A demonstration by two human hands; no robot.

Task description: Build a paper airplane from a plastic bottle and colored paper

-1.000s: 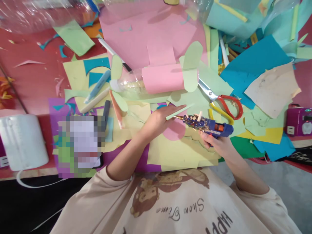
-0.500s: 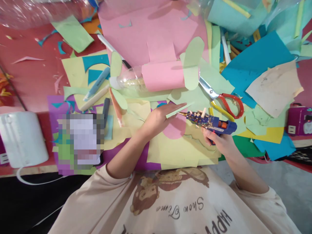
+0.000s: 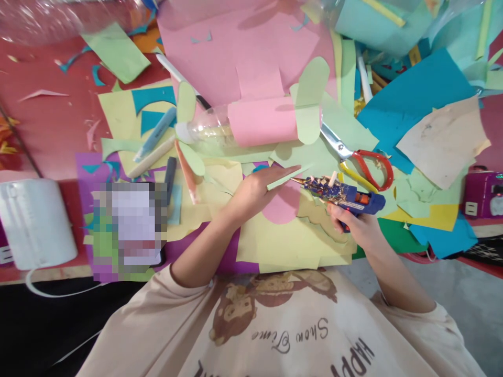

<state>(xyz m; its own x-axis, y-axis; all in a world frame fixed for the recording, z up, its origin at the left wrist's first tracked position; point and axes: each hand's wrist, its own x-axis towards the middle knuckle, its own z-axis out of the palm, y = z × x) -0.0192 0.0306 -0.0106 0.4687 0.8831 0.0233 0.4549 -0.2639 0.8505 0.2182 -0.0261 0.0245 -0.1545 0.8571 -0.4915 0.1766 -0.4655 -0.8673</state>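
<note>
My left hand (image 3: 255,189) holds a pale green strip of paper (image 3: 281,180) at a slant, its fingers closed behind it. In my right hand (image 3: 345,219) is a blue hot glue gun (image 3: 353,198), its barrel crusted with paper scraps. The gun's metal nozzle points left and sits at the strip's edge; whether it touches cannot be made out. Beyond the hands lies a clear plastic bottle (image 3: 212,125) on its side, wrapped in pink paper (image 3: 262,121), with pale green rounded paper pieces (image 3: 308,120) at its right end. A pink paper circle (image 3: 281,201) lies under the strip.
Red-handled scissors (image 3: 373,168) lie right of the bottle. Markers (image 3: 157,133) and paper scraps cover the left side. A phone (image 3: 135,225), blurred out, and a white case (image 3: 37,225) rest near the front left edge. Blue paper (image 3: 420,104) spreads at right.
The glue gun has shifted slightly right and its nozzle has moved along the strip toward the far end. My left hand and the strip stay in place.
</note>
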